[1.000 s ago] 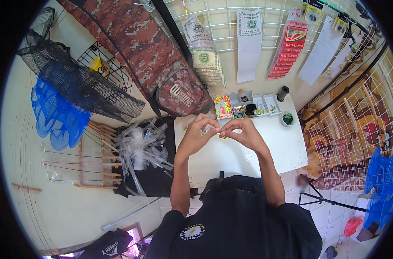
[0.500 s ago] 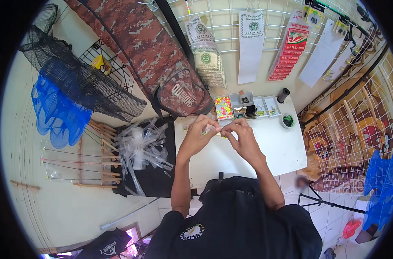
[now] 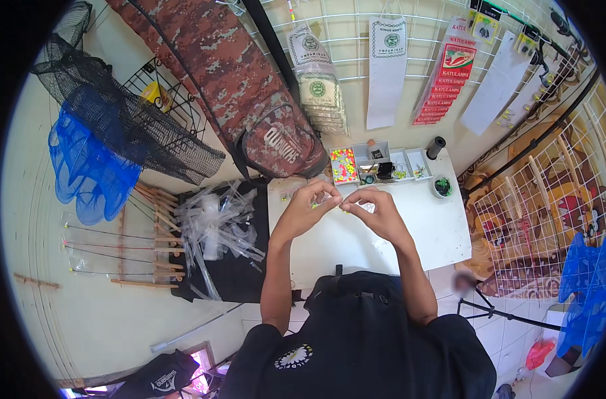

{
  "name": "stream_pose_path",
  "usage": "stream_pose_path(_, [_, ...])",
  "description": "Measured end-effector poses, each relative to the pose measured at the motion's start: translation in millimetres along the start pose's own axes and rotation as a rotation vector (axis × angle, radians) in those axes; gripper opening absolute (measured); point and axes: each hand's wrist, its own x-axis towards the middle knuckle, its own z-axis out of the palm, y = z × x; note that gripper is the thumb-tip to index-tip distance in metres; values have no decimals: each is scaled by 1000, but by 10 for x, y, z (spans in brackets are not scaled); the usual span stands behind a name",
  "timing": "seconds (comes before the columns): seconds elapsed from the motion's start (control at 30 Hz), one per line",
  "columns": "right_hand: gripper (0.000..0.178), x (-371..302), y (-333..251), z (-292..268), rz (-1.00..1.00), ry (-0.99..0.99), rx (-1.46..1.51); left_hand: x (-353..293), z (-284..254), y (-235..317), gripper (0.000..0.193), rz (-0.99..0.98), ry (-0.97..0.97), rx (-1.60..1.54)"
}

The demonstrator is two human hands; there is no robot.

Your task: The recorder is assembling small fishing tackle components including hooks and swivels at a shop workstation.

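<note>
Two bare hands meet over a white table [image 3: 416,233] at the picture's centre. At eleven o'clock a long camouflage bag [image 3: 236,86] leans against the wall, with black and blue nets [image 3: 97,153] at nine o'clock beside a heap of clear plastic sleeves [image 3: 216,226]. At one o'clock, along the table's far edge, sits a compartment tray [image 3: 376,165] with bright beads in its left cell, and a small green-filled bowl [image 3: 442,187] stands at two o'clock. The left hand [image 3: 309,207] and right hand [image 3: 376,209] face each other, fingertips pinched on something tiny [image 3: 343,205] between them, too small to identify.
</note>
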Motion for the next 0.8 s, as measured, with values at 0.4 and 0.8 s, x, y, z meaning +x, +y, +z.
stream_pose_path(0.4, [21,139,-1,-207,26,-25,292,39,-5,60,22,23,-23,-13])
stream_pose_path(0.8, [17,321,159,-266,247,-417,542,45,-16,50,18,40,-74,-21])
